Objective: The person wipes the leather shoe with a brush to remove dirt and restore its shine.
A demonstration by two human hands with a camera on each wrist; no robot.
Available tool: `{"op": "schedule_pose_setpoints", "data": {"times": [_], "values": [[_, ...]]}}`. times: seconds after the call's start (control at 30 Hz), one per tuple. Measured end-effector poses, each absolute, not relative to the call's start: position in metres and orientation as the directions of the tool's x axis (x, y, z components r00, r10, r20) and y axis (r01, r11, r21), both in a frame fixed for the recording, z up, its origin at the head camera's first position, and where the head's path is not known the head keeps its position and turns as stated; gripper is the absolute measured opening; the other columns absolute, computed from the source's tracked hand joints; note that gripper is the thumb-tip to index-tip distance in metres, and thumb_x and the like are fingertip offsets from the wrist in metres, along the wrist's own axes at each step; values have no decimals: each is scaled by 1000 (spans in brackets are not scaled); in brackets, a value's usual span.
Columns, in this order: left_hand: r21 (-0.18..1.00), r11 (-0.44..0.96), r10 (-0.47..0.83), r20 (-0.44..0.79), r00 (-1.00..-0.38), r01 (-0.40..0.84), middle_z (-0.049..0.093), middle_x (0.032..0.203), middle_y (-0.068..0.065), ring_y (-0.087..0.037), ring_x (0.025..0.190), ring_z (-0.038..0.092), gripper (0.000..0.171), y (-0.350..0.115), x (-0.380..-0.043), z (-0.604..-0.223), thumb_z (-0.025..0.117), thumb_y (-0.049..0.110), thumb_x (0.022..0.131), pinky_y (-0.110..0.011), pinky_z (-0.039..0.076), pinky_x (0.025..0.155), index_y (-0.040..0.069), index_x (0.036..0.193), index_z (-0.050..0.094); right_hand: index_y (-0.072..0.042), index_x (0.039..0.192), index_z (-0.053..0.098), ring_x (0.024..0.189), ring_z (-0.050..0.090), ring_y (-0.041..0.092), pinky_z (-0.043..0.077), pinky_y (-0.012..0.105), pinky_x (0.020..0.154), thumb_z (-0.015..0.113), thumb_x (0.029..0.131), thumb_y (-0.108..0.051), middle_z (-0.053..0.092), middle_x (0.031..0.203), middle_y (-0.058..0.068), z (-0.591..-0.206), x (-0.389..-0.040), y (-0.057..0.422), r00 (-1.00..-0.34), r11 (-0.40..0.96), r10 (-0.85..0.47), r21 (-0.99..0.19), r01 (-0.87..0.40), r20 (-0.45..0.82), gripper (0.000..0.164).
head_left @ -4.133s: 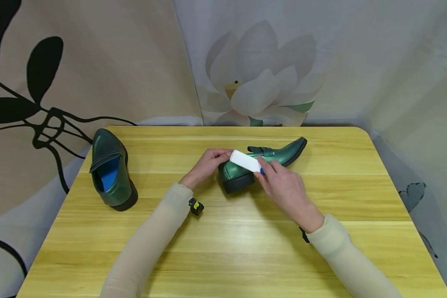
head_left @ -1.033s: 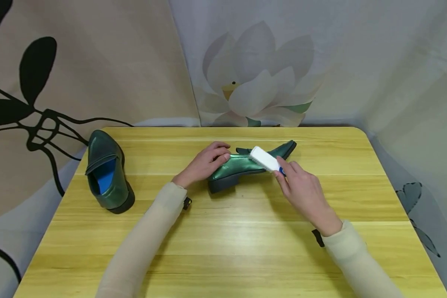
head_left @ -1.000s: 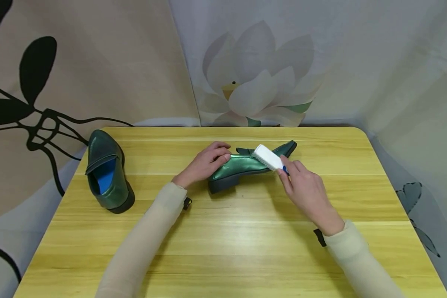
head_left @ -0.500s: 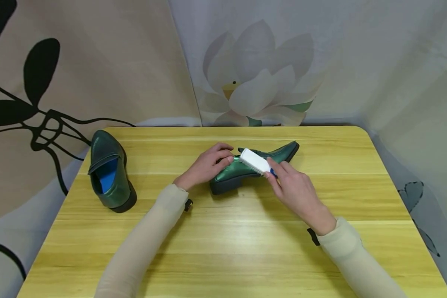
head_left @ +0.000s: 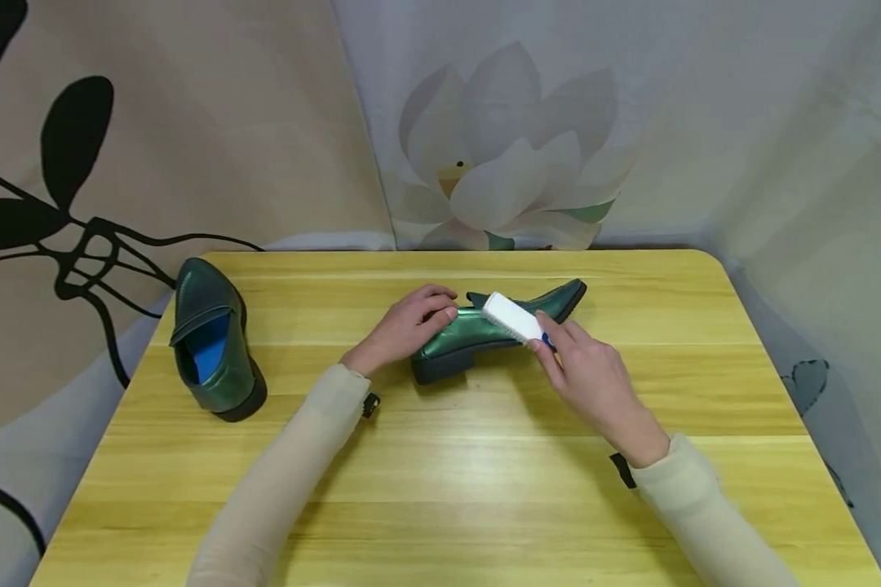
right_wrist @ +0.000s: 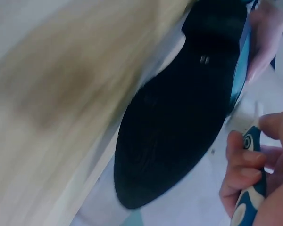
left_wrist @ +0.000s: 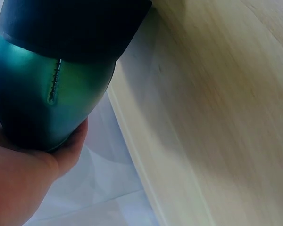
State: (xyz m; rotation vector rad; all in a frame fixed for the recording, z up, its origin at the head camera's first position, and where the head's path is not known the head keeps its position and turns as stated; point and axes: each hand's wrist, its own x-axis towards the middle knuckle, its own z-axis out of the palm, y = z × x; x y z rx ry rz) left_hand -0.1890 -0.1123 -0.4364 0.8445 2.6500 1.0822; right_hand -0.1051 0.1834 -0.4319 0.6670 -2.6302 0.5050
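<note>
A green metallic loafer (head_left: 477, 330) with a black sole is held tilted at the middle of the table, toe pointing right. My left hand (head_left: 411, 322) grips its heel end by the opening; in the left wrist view the fingers wrap the shoe's back below a stitched seam (left_wrist: 55, 82). In my right hand (head_left: 595, 379) is a white brush (head_left: 512, 316), its bristles against the near side of the shoe. The right wrist view shows fingers curled round its blue and white handle (right_wrist: 251, 188), and the dark sole (right_wrist: 174, 113) faces that camera.
The matching green loafer (head_left: 216, 342), with a blue insole, stands at the left edge of the wooden table (head_left: 484, 497). Behind the table hangs a curtain (head_left: 264, 122) with flower and leaf prints.
Over four seconds the left hand has shifted its hold on the heel, and the shoe has moved slightly left. The brush has slid back and forth along the shoe's side.
</note>
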Motion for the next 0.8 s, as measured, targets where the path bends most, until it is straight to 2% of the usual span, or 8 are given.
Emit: {"op": "schedule_pose_setpoints", "data": {"times": [0.13,0.2,0.3,0.37,0.43,0.6,0.8], "values": [[691,589,533,59,-844,420,56,145,-10,-31,134,51,40,-113,-189,-437,50,33,110,-52,38,114,6,134,68,0,138,64,59,49,18,44,32,46,56,108,-38,62,88,11,-437,-101,170,-737,749,-486,-211,-628,470,49],[691,588,529,64,-846,420,56,144,-10,-31,133,52,40,-113,-189,-438,51,33,110,-51,39,113,6,134,69,-2,138,65,59,48,16,42,30,45,51,109,-43,61,87,9,-439,-99,168,-720,734,-504,-203,-648,476,52],[696,586,524,65,-849,415,57,142,-10,-31,133,52,41,-113,-188,-438,51,34,110,-51,39,113,6,134,69,-3,138,64,58,48,16,40,29,45,60,106,-37,62,87,9,-441,-99,172,-731,748,-483,-207,-631,482,47],[700,584,522,65,-851,412,57,142,-10,-31,133,52,42,-112,-188,-438,50,34,110,-51,39,113,6,134,68,-3,138,64,57,47,17,40,30,45,71,100,-28,63,86,11,-440,-100,180,-755,774,-442,-220,-594,485,46],[704,581,519,66,-852,408,57,142,-10,-30,133,52,42,-112,-188,-438,50,34,110,-50,38,114,6,135,68,-2,137,64,56,49,19,41,32,45,76,95,-21,65,88,13,-439,-101,189,-780,803,-396,-230,-550,485,48],[712,571,515,77,-853,409,58,142,-9,-30,134,51,42,-113,-190,-441,49,34,111,-50,37,115,5,135,68,1,135,65,59,58,26,46,40,46,75,96,-18,69,96,20,-438,-103,205,-824,852,-306,-249,-461,477,45],[718,562,517,81,-852,410,58,142,-10,-31,134,51,42,-113,-190,-441,49,34,111,-50,37,115,5,135,68,2,136,64,58,54,22,47,36,47,75,95,-16,68,93,19,-440,-98,203,-792,809,-386,-239,-537,473,46]]}}
